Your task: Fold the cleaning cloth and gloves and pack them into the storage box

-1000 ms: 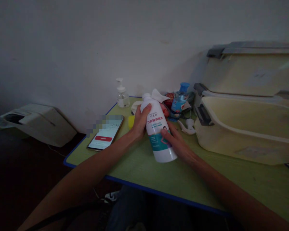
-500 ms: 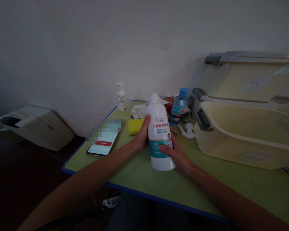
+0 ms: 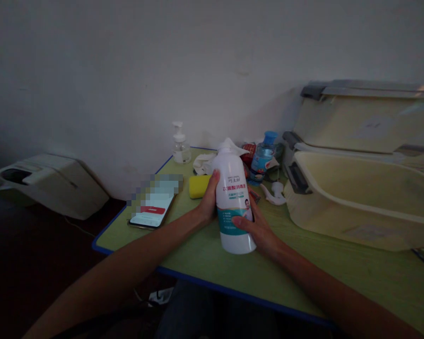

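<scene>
Two hands clasp one white bottle between them: the left hand on its left side, the right hand lower on its right. Its long axis slopes away from the person, base nearest, top leaning slightly left. One yellow block and one phone lie left of the left hand.

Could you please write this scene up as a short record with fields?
Left hand: grips the white bottle, higher up
Right hand: grips the same bottle, lower down
Label: faces the camera
Surface: green table, blue edging
Left side: phone, screen lit
Behind: clear pump bottle, blue-capped bottle
Right side: cream bin
Bottle touching table: cannot tell
</scene>
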`<state>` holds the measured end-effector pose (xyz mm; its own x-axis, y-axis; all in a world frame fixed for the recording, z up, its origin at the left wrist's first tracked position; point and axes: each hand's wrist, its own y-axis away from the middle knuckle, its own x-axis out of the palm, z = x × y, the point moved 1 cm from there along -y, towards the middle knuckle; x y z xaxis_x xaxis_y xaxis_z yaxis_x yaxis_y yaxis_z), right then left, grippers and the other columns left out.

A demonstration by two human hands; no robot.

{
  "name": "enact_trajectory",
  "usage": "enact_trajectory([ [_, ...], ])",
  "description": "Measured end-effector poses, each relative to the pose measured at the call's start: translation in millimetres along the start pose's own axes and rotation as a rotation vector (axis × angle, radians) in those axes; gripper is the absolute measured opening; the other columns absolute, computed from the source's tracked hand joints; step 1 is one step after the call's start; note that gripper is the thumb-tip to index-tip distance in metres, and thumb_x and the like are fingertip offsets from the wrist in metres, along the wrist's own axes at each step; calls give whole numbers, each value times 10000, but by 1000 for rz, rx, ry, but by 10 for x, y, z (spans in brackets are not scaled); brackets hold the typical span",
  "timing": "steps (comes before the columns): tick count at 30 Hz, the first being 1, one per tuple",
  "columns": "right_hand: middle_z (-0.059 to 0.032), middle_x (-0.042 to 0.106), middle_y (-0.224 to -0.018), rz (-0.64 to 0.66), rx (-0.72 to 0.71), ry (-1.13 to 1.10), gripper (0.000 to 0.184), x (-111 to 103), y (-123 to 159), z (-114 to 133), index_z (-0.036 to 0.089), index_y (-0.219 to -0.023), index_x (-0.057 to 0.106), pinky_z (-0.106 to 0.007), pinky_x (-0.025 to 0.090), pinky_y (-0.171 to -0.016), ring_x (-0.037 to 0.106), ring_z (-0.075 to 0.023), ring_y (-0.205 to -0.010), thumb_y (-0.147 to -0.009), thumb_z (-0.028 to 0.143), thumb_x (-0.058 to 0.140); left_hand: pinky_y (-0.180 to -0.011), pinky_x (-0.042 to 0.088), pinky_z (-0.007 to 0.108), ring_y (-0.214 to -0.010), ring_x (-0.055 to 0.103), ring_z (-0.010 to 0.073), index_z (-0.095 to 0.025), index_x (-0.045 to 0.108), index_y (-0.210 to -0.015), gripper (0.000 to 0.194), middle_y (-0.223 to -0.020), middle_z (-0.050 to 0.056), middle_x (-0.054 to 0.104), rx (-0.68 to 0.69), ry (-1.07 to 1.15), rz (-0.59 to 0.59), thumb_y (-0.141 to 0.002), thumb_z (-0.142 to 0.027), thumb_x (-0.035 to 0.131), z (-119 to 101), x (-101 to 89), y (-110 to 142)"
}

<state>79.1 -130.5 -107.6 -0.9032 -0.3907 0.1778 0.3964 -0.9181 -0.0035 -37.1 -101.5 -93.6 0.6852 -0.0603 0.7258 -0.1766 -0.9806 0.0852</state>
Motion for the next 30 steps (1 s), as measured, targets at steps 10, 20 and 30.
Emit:
enact_trajectory([
  [10,-75,635,-1104,-4,4,6,781,9,1,21,241,-1217,389,-413,524,-785,629,-243,-940,-528,380,730,-603,517,325,-544,616,186,-136,625,-797,634,-612,64,656,-82,-3,43,-760,-724,390,-23,37,16],
  [20,-75,616,-1158,-6,-26,26,687,-16,-8,-14,240,-1180,431,-407,514,-817,617,-238,-985,-565,348,721,-674,535,363,-673,660,232,-142,625,-812,629,-672,84,679,-80,-44,6,-730,-734,429,-5,1,-5],
  [30,-104,583,-1189,-72,-72,337,596,77,60,148,213,-1248,415,-421,484,-877,594,-232,-1023,-710,363,623,-605,541,319,-517,621,172,-144,618,-784,566,-612,51,659,-109,28,-58,-744,-692,479,-43,-32,-22],
])
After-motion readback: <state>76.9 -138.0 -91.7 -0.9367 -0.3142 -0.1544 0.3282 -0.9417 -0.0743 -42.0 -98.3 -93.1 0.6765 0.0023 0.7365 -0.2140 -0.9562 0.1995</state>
